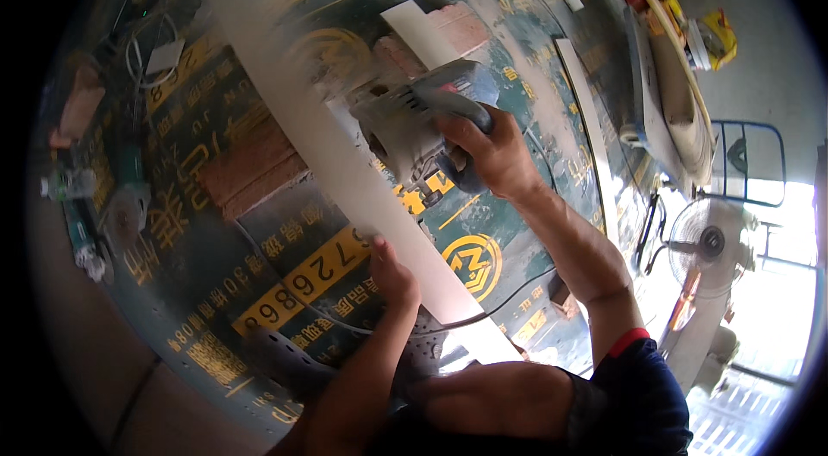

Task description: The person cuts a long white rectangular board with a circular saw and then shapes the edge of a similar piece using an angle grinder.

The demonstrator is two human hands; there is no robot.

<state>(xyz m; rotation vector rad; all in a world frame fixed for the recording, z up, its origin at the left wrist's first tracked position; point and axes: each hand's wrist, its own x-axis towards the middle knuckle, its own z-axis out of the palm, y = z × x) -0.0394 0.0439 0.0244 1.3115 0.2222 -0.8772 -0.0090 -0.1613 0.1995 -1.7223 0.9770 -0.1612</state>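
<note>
The long pale strip (354,176) lies slantwise across the work surface (517,240), its near end close to the person's body and its far end fading into a dusty haze. Nearest, a dark perforated object (289,357) shows by the left forearm, and a thin black cable (448,331) curves past the strip's near end. The left hand (397,276) touches the strip's left edge; most of its fingers are hidden, so whether they close around it cannot be told. Farther up, the right hand (503,158) is clamped on the handle of a grey, dust-coated power tool (401,119), whose front meets the strip's right edge.

The surface is dark green, printed with yellow characters, bands and round emblems, and smeared with pale dust. On it, left of the strip, sits a reddish block (250,164); a green-bodied hand tool (129,197) lies toward the left rim. Beyond the power tool, a short pale piece (421,33) rests over more reddish block material (460,27), and a narrow strip (588,141) lies to the right.

Out in the room, a round fan (711,242) stands against strong daylight, with a blue metal frame (763,163) behind it and a yellow bag (718,37) near the grey floor's upper part.
</note>
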